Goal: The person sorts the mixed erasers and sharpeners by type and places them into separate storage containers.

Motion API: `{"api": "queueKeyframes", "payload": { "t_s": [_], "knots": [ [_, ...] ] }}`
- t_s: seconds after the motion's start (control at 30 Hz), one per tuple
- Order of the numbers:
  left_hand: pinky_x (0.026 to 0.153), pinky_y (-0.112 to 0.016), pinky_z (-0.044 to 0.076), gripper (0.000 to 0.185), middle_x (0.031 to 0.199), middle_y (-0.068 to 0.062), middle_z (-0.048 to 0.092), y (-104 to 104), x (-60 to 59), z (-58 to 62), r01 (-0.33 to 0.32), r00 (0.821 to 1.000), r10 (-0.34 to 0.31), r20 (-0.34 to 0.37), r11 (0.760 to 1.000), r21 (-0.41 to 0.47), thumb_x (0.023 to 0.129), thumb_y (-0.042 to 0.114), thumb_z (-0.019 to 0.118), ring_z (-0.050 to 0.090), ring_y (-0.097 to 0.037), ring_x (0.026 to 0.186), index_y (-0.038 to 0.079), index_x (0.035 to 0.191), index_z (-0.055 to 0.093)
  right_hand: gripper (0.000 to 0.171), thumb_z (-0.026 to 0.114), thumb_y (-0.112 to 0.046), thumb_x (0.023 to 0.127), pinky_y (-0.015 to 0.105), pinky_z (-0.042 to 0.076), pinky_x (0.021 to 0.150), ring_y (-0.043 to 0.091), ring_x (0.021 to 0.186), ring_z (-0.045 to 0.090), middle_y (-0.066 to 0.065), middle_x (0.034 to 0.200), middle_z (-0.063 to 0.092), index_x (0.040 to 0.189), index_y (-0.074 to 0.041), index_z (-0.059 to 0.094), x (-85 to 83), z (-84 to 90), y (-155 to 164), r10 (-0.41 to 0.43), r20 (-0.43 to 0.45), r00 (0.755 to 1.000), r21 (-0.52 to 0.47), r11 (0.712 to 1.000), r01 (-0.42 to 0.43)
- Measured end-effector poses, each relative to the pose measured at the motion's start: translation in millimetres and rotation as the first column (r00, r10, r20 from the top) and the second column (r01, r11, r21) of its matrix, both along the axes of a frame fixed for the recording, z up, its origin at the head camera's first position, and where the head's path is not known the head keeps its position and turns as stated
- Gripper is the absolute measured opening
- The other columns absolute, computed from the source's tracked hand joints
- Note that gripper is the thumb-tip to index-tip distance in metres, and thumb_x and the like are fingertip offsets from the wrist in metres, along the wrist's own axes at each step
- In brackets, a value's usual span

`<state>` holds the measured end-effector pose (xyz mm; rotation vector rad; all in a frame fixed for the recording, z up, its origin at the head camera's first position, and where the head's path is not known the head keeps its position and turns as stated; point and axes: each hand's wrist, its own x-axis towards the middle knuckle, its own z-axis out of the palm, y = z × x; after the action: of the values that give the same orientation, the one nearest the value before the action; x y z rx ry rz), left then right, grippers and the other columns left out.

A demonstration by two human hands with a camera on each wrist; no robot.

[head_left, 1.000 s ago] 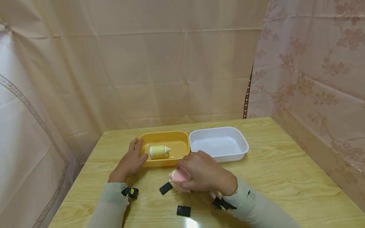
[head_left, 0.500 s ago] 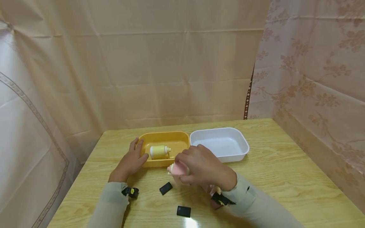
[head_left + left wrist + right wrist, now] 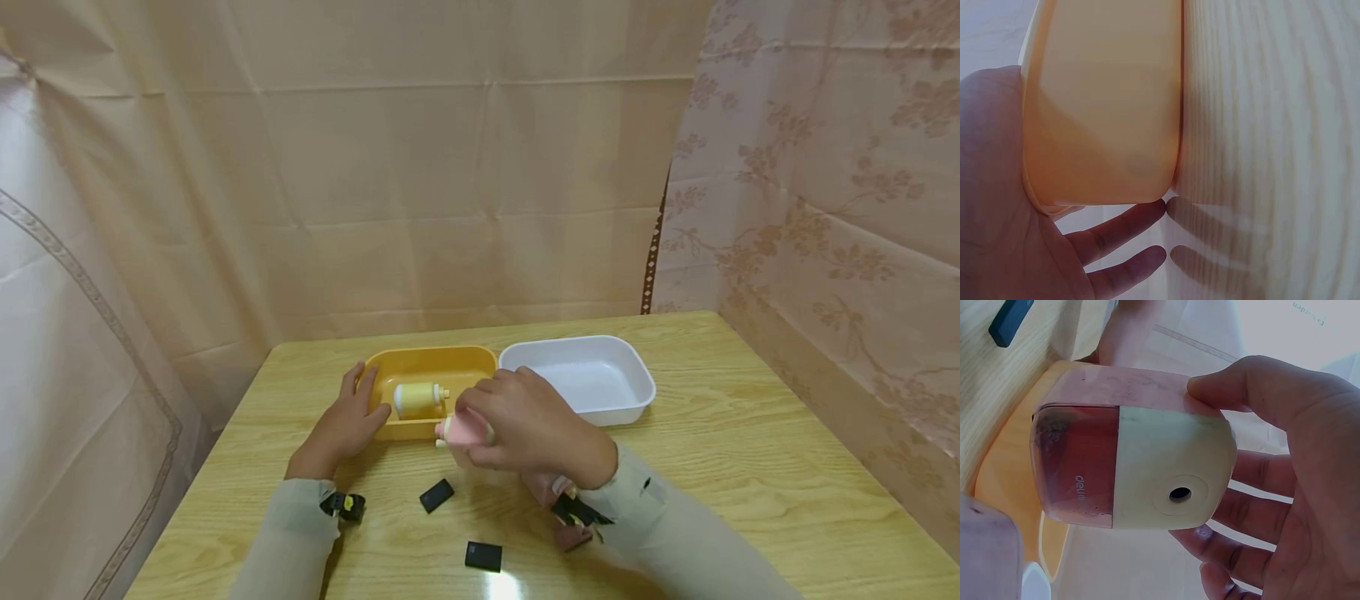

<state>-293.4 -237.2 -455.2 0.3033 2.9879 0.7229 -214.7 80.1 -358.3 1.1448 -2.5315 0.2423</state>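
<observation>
My right hand (image 3: pixel 525 427) grips a pink and cream pencil sharpener (image 3: pixel 463 430) just above the front rim of a yellow tray (image 3: pixel 427 354). In the right wrist view the sharpener (image 3: pixel 1141 469) shows its pencil hole and a dark-stained clear pink shavings box, with my thumb and fingers (image 3: pixel 1297 475) curled round it. A second, yellow sharpener (image 3: pixel 417 400) lies inside the tray. My left hand (image 3: pixel 345 421) rests flat against the tray's left end. The left wrist view shows that palm (image 3: pixel 997 206) on the tray wall (image 3: pixel 1104 112), fingers straight.
An empty white tray (image 3: pixel 573 340) stands right of the yellow one, touching it. Two small black flat pieces (image 3: pixel 436 495) (image 3: pixel 483 555) lie on the wooden table (image 3: pixel 750 450) near its front. Curtains close in the back and both sides.
My right hand has lifted the pink sharpener off the table and carried it away from me and slightly left, up to the yellow tray's front rim. The left hand has stayed put.
</observation>
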Motion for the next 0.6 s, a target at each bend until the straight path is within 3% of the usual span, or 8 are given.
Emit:
{"api": "queueKeyframes", "payload": {
  "t_s": [0.6],
  "knots": [
    [0.1, -0.06, 0.049, 0.079, 0.173, -0.016, -0.001, -0.3, 1.4, 1.5, -0.006, 1.0, 0.006, -0.013, 1.0, 0.01, 0.104, 0.038, 0.046, 0.057, -0.048, 0.128, 0.011, 0.167, 0.009, 0.037, 0.077, -0.049, 0.084, 0.035, 0.05, 0.075, 0.011, 0.081, 0.06, -0.011, 0.098, 0.074, 0.11, -0.024, 0.073, -15.7, 6.6, -1.4, -0.009, -0.056, 0.998, -0.029, 1.0, 0.007]
  ]
}}
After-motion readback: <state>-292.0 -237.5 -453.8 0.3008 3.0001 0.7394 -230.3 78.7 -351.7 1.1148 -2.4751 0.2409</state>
